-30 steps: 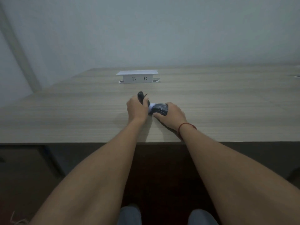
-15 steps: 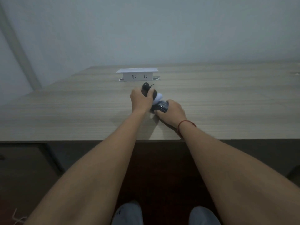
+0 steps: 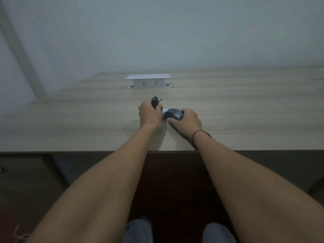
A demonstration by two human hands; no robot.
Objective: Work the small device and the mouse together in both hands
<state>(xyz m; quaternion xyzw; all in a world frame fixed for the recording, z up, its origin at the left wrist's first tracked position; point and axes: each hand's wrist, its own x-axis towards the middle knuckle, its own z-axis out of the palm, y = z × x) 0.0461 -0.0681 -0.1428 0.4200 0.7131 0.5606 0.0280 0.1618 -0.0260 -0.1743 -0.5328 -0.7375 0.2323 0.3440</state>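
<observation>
At the far left, a pale vertical strip runs up the wall, and low at the left edge a white cord (image 3: 18, 235) lies on the floor. The wooden surface (image 3: 70, 123) stretches across the whole view. On its far part stands a white socket box (image 3: 148, 81) with two outlets facing the person, well apart from the hands.

The left hand (image 3: 149, 114) rests near the middle of the surface, a little left of centre. Its grip is closed around a small black object (image 3: 155, 102) — the rounded top sticks up above the fingers, and a thin black piece points out to the right from it. What this object is exactly, I cannot tell.

Between the two hands a small white part (image 3: 164, 113) is visible, touching both the left hand and the dark thing beside it.

The right hand (image 3: 188, 121) lies just beside the left one. Its grip holds a dark rounded object (image 3: 175, 115) with pale letters on its side — the fingers curl over it from the right, and the thumb lies on the surface below it. A red string (image 3: 199, 133) goes around the right wrist.

At the bottom, the knees of the person in grey trousers (image 3: 138, 232) show between the forearms.
</observation>
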